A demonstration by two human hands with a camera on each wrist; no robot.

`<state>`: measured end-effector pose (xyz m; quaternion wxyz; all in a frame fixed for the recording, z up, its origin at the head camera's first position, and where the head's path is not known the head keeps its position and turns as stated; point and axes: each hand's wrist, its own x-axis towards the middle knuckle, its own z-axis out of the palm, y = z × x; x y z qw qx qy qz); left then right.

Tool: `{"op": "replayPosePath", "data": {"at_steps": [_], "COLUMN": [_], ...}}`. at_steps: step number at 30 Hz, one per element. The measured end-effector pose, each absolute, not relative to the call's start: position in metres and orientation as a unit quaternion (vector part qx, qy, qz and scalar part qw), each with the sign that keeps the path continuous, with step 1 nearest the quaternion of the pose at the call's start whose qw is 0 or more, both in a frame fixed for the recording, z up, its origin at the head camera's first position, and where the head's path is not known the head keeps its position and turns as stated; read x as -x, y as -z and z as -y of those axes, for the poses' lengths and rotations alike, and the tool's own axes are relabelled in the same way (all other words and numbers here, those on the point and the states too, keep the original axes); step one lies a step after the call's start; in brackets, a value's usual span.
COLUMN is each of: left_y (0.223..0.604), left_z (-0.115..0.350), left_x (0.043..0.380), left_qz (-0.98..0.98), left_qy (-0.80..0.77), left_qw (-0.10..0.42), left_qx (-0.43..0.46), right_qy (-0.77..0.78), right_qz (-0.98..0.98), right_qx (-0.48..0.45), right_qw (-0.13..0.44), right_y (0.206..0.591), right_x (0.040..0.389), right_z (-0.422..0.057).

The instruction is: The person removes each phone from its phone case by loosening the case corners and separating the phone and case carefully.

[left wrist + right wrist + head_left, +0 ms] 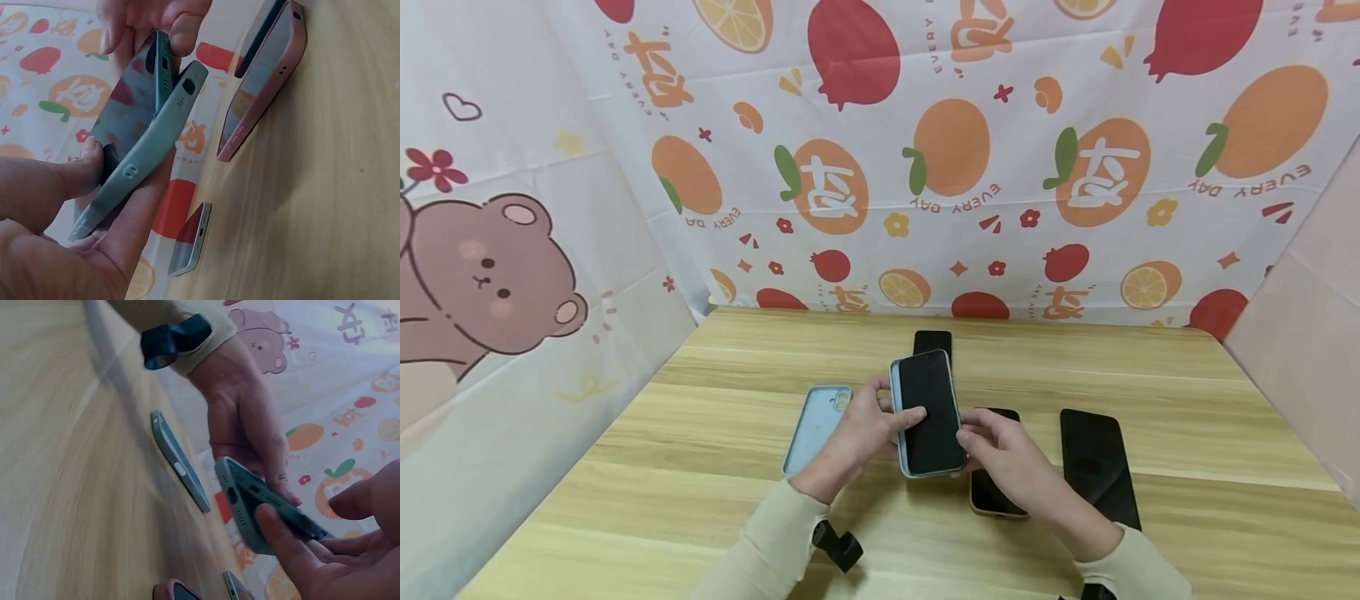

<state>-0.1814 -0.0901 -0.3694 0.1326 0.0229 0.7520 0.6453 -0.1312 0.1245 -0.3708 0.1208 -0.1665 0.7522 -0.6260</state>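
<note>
My left hand (863,423) grips a black-screened phone (931,400) and its pale blue case (896,417), the thumb lying on the screen and the other fingers behind the case. In the left wrist view the phone (128,103) stands tilted out of the case (147,153) at the port end, leaving a wedge-shaped gap. My right hand (1011,458) holds the phone's right edge near that end, fingers bent around it. Seen from the right wrist, its index finger (278,531) reaches between case and phone, while the thumb (356,500) stands off the screen.
Left on the wooden table (685,467) lies another light blue case (816,429). A phone in a pink case (992,492) sits beneath the right hand. Further right is a large black phone (1097,462), and another phone (931,340) lies behind. A printed cloth (880,233) backs the table.
</note>
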Motion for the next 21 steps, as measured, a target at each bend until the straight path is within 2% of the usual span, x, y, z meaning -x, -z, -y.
{"op": "replayPosePath", "data": {"at_steps": [4, 9, 21], "left_y": [0.370, 0.372, 0.369], "left_z": [0.089, 0.091, 0.106], "left_x": [0.181, 0.180, 0.175], "left_qz": [-0.756, -0.750, -0.706], "left_qy": [-0.641, -0.646, -0.678], "left_qw": [0.130, 0.137, 0.189], "left_qx": [-0.022, -0.038, -0.079], "right_qy": [0.651, 0.653, 0.674], "right_qz": [-0.730, -0.726, -0.704], "right_qx": [0.148, 0.151, 0.140], "right_qw": [0.149, 0.157, 0.175], "right_y": [0.372, 0.373, 0.375], "right_x": [0.134, 0.136, 0.141], "right_z": [-0.126, -0.129, -0.135]}}
